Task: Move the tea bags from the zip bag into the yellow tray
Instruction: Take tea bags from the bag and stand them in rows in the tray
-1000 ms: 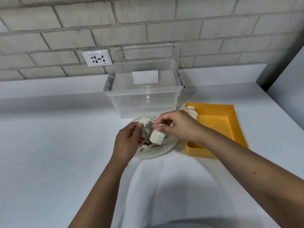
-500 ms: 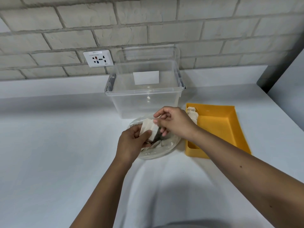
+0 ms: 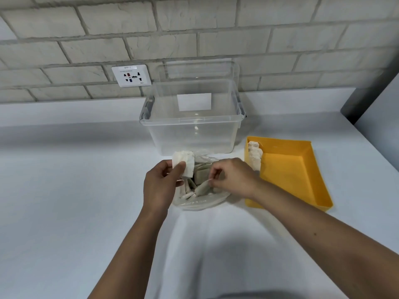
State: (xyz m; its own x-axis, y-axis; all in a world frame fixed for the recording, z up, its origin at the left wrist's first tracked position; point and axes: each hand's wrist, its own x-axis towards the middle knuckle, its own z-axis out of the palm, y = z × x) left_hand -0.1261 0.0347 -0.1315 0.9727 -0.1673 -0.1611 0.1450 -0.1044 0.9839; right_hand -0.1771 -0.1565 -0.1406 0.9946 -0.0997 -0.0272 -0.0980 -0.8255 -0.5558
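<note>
Tea bag (image 3: 183, 166) pinched by left hand (image 3: 158, 186) fingers; right hand (image 3: 234, 180) fingers pinch another in zip bag (image 3: 200, 204).

All I get on my end is two arms, bare the whole way from the frame edge to the left hand (image 3: 159, 186) and right hand (image 3: 235, 180). The only mark I can pick out is a small dark mole (image 3: 315, 234) on the right forearm, nearer the camera than the yellow tray's (image 3: 289, 175) near edge. Much closer in than the tray there's a blurry grey strip (image 3: 248, 296); can't tell if it's clothing.
</note>
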